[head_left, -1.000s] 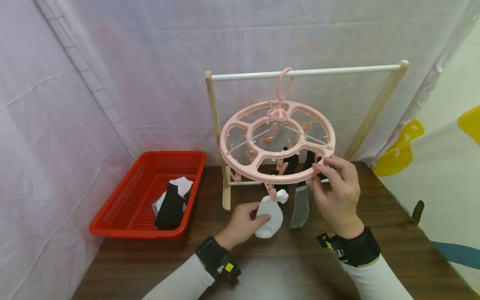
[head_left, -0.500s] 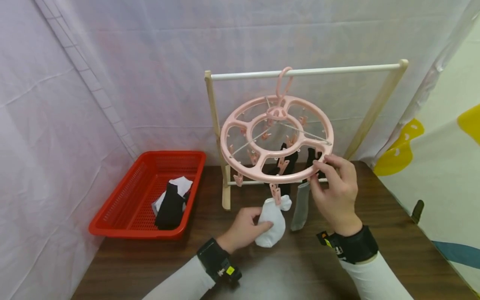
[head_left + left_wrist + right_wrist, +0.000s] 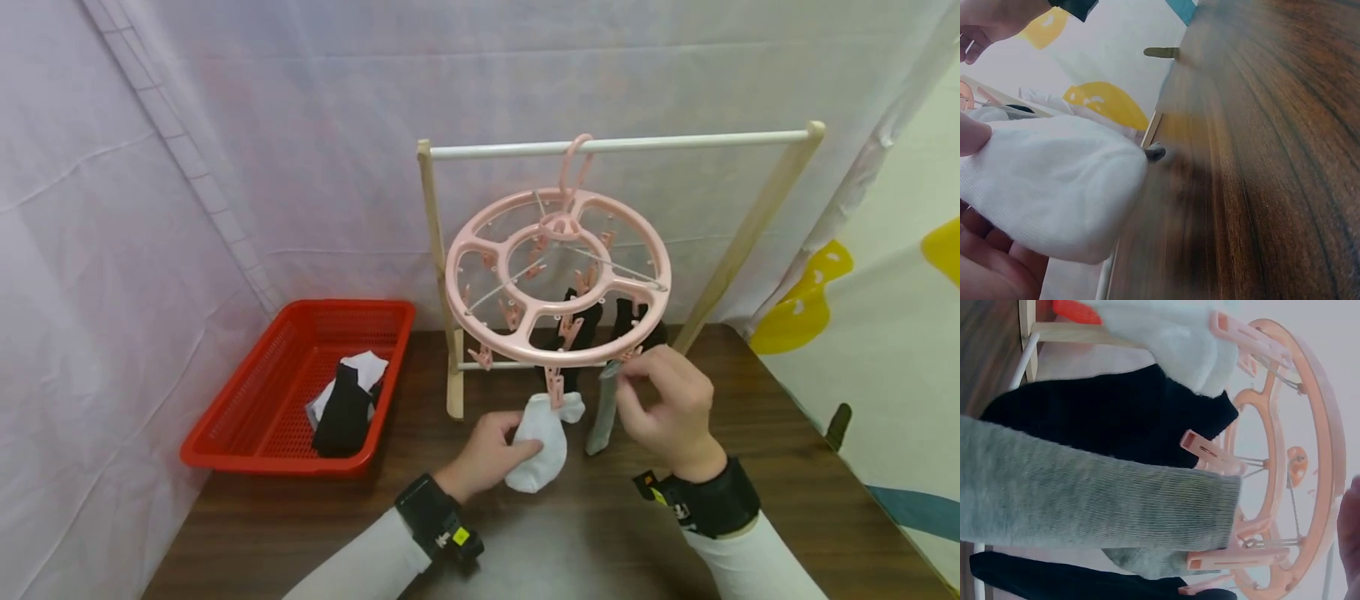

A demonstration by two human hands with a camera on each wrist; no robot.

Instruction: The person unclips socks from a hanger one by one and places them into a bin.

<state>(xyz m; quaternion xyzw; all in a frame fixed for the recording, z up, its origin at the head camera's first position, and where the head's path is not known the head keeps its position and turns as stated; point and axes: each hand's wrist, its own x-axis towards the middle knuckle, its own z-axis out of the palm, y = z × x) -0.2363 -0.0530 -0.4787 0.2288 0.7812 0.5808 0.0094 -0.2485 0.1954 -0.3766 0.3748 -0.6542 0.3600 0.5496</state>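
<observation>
A white sock (image 3: 542, 446) hangs from a pink clip (image 3: 555, 387) on the near rim of a round pink clip hanger (image 3: 495, 340). My left hand (image 3: 487, 454) pinches the sock's lower part between thumb and fingers; the left wrist view shows its white fabric (image 3: 1066, 187) close up. My right hand (image 3: 671, 408), fingers loosely bent, is just off the rim's right side beside a grey sock (image 3: 603, 408). In the right wrist view that ribbed grey sock (image 3: 1097, 494) hangs from a clip, and only a bit of my right hand (image 3: 1350, 531) shows.
A red basket (image 3: 225, 400) at the left holds black and white cloth pieces (image 3: 343, 417). The hanger hooks over the white bar (image 3: 697, 142) of a wooden stand (image 3: 438, 250). Black socks (image 3: 581, 329) hang behind. Everything stands on a brown wooden table (image 3: 585, 533).
My right hand has let go of the hanger's rim and dropped slightly below it. The hanger has turned a little and the white sock has lowered, with my left hand still pinching it.
</observation>
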